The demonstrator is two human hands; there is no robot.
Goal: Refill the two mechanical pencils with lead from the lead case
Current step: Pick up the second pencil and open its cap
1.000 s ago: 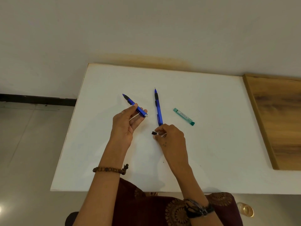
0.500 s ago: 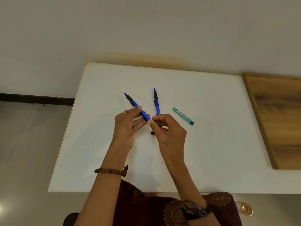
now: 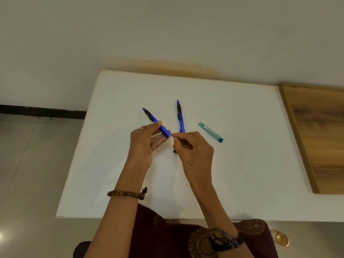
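Note:
My left hand (image 3: 144, 144) holds a blue mechanical pencil (image 3: 155, 122) above the white table (image 3: 242, 174), with its tip pointing away to the left. My right hand (image 3: 194, 152) pinches thumb and forefinger on the pale plug at that pencil's rear end. A small black cap (image 3: 175, 151) lies on the table just under my right fingers, partly hidden. The second blue pencil (image 3: 180, 117) lies on the table, its rear end behind my right hand. The green lead case (image 3: 210, 132) lies shut to the right of it.
A wooden board (image 3: 320, 136) adjoins the table's right side. The wall runs along the far edge and tiled floor (image 3: 37, 164) lies to the left. A small gold round object (image 3: 281, 239) sits on the floor at the lower right.
My right hand left the black cap on the table and rose to the rear end of the pencil in my left hand, where it now pinches. My left hand tilted the pencil slightly.

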